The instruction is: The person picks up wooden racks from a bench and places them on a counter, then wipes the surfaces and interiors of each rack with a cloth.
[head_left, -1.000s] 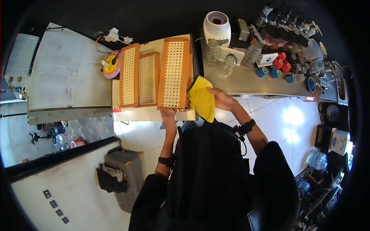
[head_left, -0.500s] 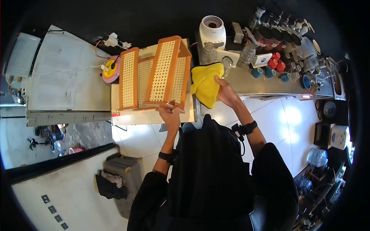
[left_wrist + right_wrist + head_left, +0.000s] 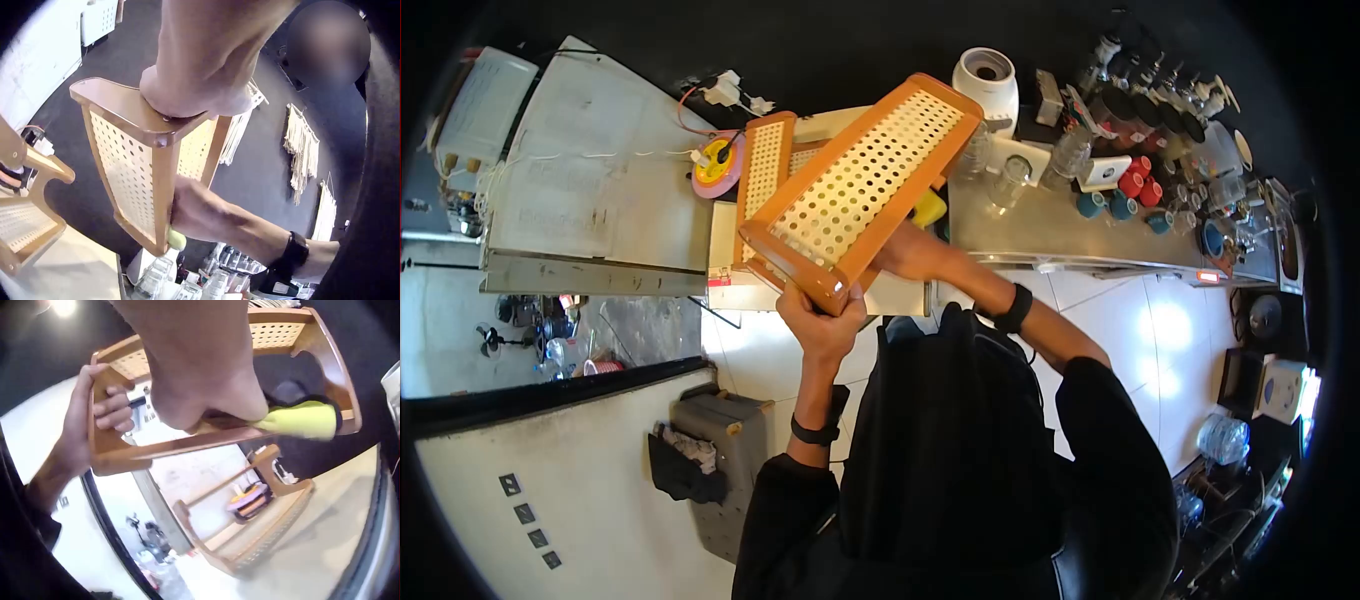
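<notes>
Left hand [image 3: 820,322] grips raised tray [image 3: 862,183] near edge; right hand [image 3: 206,381] clutches yellow cloth [image 3: 301,420] inside frame.

A white tiled floor [image 3: 750,350] is reflecting bright patches of overhead light. A long steel counter [image 3: 1050,235] is running along a black wall [image 3: 850,50], carrying a white appliance [image 3: 988,85], glass jars [image 3: 1012,180] and red and teal cups [image 3: 1135,178]. To its left, a pale table [image 3: 722,250] is standing against a white worktop [image 3: 590,200], where a yellow and pink cable reel [image 3: 718,165] is sitting. A grey bin [image 3: 730,440] with a dark cloth over its edge is standing beside a white wall [image 3: 580,500]. A water bottle [image 3: 1225,438] is lying low at the right, among what are possibly more appliances. Seen from the left wrist, woven hangings [image 3: 299,150] are decorating the dark wall.
</notes>
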{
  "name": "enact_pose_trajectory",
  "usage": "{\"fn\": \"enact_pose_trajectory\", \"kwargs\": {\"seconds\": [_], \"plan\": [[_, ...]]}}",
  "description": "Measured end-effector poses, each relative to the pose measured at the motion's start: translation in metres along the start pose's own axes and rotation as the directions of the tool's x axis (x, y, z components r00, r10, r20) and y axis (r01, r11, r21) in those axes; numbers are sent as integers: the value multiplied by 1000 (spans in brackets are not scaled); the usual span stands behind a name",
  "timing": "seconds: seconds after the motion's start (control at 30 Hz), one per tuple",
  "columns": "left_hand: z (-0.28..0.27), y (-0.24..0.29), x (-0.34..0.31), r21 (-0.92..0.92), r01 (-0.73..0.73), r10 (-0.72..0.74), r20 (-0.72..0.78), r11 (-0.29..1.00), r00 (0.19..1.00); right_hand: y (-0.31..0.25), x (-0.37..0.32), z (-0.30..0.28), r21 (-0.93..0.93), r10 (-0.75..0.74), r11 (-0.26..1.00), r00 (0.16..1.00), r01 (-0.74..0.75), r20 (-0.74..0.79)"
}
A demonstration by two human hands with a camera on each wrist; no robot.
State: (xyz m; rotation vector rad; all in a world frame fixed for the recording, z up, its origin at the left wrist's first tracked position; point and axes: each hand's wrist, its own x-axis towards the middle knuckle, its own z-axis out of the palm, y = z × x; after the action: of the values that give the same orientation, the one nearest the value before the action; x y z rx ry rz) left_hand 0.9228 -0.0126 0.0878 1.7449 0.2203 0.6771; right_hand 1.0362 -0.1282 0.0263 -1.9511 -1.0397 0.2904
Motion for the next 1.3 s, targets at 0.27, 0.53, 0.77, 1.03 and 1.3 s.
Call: {"fn": "enact_pose_trajectory", "kwargs": {"seconds": [0.27,0.53,0.77,1.03,1.3], "plan": [[-27,43,18,-44,181,-164,248,983,955,-32,22,-32,124,-129,984,991,124,29],[-9,51,26,-202,179,-162,99,963,982,-50,22,-1,171,-291,943,957,286,6],[-22,22,44,-256,-80,74,-32,963,997,28,24,-79,-354,2,935,1000,-11,-26],[1,27,62,-239,-42,54,42,970,998,-68,12,-44,60,-268,961,963,269,-32],[0,46,73,-225,-159,171,32,961,985,30,29,-118,-357,-144,932,966,60,-214]]}}
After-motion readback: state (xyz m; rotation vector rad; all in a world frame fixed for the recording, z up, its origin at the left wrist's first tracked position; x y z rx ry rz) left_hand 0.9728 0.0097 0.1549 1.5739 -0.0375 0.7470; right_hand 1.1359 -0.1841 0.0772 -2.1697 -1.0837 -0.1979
